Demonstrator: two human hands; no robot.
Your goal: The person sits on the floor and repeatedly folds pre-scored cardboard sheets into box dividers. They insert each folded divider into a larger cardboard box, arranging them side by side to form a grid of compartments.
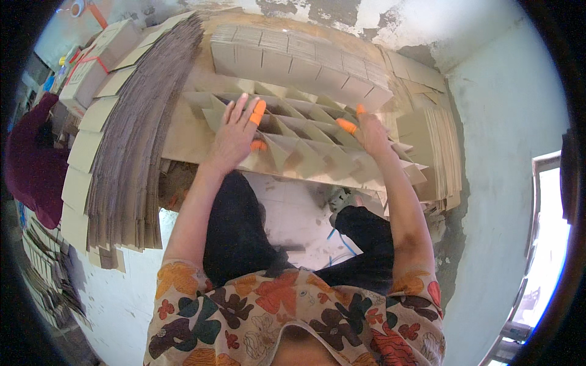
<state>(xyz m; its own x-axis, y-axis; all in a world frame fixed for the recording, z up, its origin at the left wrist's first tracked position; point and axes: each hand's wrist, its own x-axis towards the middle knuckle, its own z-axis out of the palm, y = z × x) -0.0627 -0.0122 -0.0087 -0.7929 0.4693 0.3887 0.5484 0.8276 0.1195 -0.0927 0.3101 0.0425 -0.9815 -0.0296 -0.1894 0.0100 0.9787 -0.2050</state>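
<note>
A cardboard divider grid point(297, 129) of crossed strips stands partly spread on the work surface in front of me. My left hand point(232, 135) lies over its left part, fingers stretched out, with orange finger covers on the thumb and one finger. At the grid's right end is my right hand point(371, 132). Its thumb and a finger wear orange covers and point apart; the other fingers are mostly hidden. Neither hand visibly pinches a strip.
Behind the grid stands a long row of slotted cardboard strips point(299, 61). A tall stack of cardboard sheets point(137, 131) rises at the left, and more upright sheets point(430, 149) are at the right by the wall. A person in dark red point(36, 161) is at the far left.
</note>
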